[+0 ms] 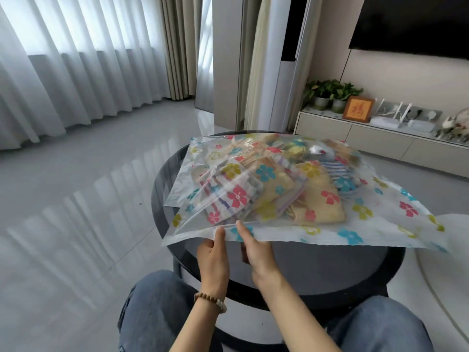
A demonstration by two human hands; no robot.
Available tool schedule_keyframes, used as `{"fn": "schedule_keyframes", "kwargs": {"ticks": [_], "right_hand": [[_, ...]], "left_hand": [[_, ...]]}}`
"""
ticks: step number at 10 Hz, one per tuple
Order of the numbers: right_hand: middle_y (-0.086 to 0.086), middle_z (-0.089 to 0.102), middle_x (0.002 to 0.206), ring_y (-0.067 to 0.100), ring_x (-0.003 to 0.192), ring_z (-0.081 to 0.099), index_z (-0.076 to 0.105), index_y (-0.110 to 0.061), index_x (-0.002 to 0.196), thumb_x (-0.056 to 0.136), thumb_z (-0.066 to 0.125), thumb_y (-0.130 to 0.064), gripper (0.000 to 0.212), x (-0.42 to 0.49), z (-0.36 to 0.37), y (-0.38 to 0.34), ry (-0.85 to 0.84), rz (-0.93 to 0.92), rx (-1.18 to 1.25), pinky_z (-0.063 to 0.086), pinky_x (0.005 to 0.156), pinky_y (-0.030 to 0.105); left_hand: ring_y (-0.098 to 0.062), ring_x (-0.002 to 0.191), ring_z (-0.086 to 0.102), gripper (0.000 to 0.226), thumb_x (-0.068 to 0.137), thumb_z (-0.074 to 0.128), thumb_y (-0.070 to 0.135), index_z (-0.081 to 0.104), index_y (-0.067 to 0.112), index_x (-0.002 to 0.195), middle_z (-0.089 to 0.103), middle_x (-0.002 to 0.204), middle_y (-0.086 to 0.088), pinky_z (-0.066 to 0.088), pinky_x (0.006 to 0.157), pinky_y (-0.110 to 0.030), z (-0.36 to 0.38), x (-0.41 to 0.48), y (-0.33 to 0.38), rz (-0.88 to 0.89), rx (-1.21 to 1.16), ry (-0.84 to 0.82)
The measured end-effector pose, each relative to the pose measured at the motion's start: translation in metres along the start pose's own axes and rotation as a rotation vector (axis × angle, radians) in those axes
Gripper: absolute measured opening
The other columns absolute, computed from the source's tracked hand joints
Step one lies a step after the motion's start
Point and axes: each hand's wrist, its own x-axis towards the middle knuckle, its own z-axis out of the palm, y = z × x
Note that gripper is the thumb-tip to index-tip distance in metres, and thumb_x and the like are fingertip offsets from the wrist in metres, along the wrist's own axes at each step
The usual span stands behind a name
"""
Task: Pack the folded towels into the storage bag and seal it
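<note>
At the bottom of the frame sit the person's jeans-clad knees (pixel 152 308), and both forearms reach up toward the centre. The left hand (pixel 213 255), with a bead bracelet (pixel 210 301) on its wrist, pinches the near edge of the flower-printed storage bag (pixel 380 219), thumb on top and fingers hidden beneath. Just beside it, the right hand (pixel 256 250) grips the same edge the same way. The bag lies across the round dark glass table (pixel 304 270), mid-frame, its near edge lifted off the glass. The folded towels (pixel 279 189), striped and yellow, are already inside. Packing looks done and sealing is in hand; next, the pinch probably has to run rightward along the closure, pressing it shut evenly.
</note>
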Motion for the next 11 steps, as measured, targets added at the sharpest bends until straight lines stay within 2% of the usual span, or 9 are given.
{"fn": "schedule_keyframes", "kwargs": {"ticks": [3, 4, 5, 6, 7, 8, 9, 10, 11], "right_hand": [[-0.006, 0.056, 0.064, 0.007, 0.06, 0.051, 0.057, -0.021, 0.076, 0.085, 0.066, -0.031, 0.016, -0.014, 0.012, 0.001, 0.133, 0.08, 0.059, 0.04, 0.055, 0.018], [-0.01, 0.07, 0.095, 0.003, 0.091, 0.066, 0.064, -0.027, 0.093, 0.087, 0.065, -0.025, 0.007, -0.038, 0.044, 0.011, -0.128, 0.044, 0.046, 0.053, 0.08, 0.022], [-0.016, 0.071, 0.094, -0.003, 0.086, 0.067, 0.066, -0.027, 0.095, 0.088, 0.064, -0.019, 0.011, -0.038, 0.054, 0.012, -0.166, -0.031, 0.029, 0.053, 0.076, 0.016], [-0.019, 0.061, 0.061, 0.0, 0.063, 0.055, 0.064, -0.024, 0.089, 0.088, 0.064, -0.021, 0.003, -0.032, 0.049, 0.008, -0.129, -0.002, 0.048, 0.044, 0.061, 0.014], [-0.015, 0.036, 0.043, 0.003, 0.044, 0.032, 0.052, -0.023, 0.065, 0.088, 0.064, -0.024, 0.025, -0.032, 0.048, 0.008, -0.12, 0.022, -0.021, 0.027, 0.047, 0.016], [-0.007, 0.035, 0.049, 0.007, 0.045, 0.031, 0.044, -0.02, 0.06, 0.087, 0.063, -0.03, 0.035, -0.03, 0.045, 0.01, -0.124, 0.051, -0.075, 0.027, 0.046, 0.019], [-0.003, 0.038, 0.048, 0.008, 0.041, 0.032, 0.046, -0.016, 0.06, 0.088, 0.054, -0.049, 0.043, -0.038, 0.039, 0.01, -0.326, 0.205, -0.144, 0.026, 0.044, 0.019], [0.003, 0.06, 0.065, 0.012, 0.05, 0.048, 0.061, -0.014, 0.075, 0.09, 0.044, -0.056, 0.048, -0.049, 0.034, -0.011, -0.65, 0.322, -0.314, 0.037, 0.048, 0.021], [0.001, 0.067, 0.104, 0.017, 0.087, 0.065, 0.062, -0.017, 0.106, 0.091, 0.049, -0.046, 0.035, -0.053, 0.027, -0.049, -0.684, 0.111, -0.524, 0.054, 0.075, 0.028]], "left_hand": [[-0.001, 0.034, 0.027, 0.035, 0.094, 0.047, 0.026, 0.042, 0.019, 0.06, 0.032, 0.035, 0.01, 0.022, 0.044, -0.022, -0.027, 0.01, 0.006, -0.088, -0.171, 0.053], [-0.001, 0.047, 0.056, 0.025, 0.095, 0.045, 0.021, 0.059, 0.019, 0.075, 0.061, 0.049, 0.009, 0.044, 0.051, -0.02, -0.031, 0.007, 0.007, -0.055, -0.212, 0.022], [-0.002, 0.053, 0.054, 0.021, 0.095, 0.046, 0.021, 0.063, 0.022, 0.082, 0.061, 0.055, 0.011, 0.044, 0.053, -0.016, -0.037, 0.008, 0.01, -0.002, -0.196, 0.021], [-0.002, 0.037, 0.029, 0.035, 0.094, 0.047, 0.025, 0.048, 0.018, 0.06, 0.035, 0.036, 0.012, 0.025, 0.038, -0.016, -0.043, 0.013, 0.016, -0.099, -0.188, 0.098], [-0.002, 0.033, 0.024, 0.039, 0.094, 0.046, 0.028, 0.04, 0.019, 0.056, 0.03, 0.036, 0.013, 0.022, 0.035, -0.016, -0.049, 0.017, 0.016, -0.14, -0.199, 0.085], [-0.005, 0.037, 0.025, 0.04, 0.093, 0.047, 0.031, 0.04, 0.018, 0.055, 0.031, 0.04, 0.011, 0.022, 0.036, -0.016, -0.058, 0.022, 0.014, -0.14, -0.119, 0.018], [-0.009, 0.04, 0.026, 0.045, 0.093, 0.045, 0.037, 0.041, 0.018, 0.053, 0.032, 0.041, 0.009, 0.023, 0.038, -0.018, -0.068, 0.025, 0.013, -0.123, -0.002, -0.025], [-0.014, 0.042, 0.033, 0.058, 0.092, 0.034, 0.054, 0.044, 0.015, 0.05, 0.038, 0.04, 0.004, 0.026, 0.046, -0.026, -0.078, 0.03, 0.012, -0.132, 0.158, -0.053], [-0.016, 0.047, 0.034, 0.063, 0.092, 0.023, 0.058, 0.044, 0.012, 0.055, 0.042, 0.046, 0.0, 0.026, 0.049, -0.029, -0.086, 0.032, 0.017, -0.118, 0.249, -0.015]]}}
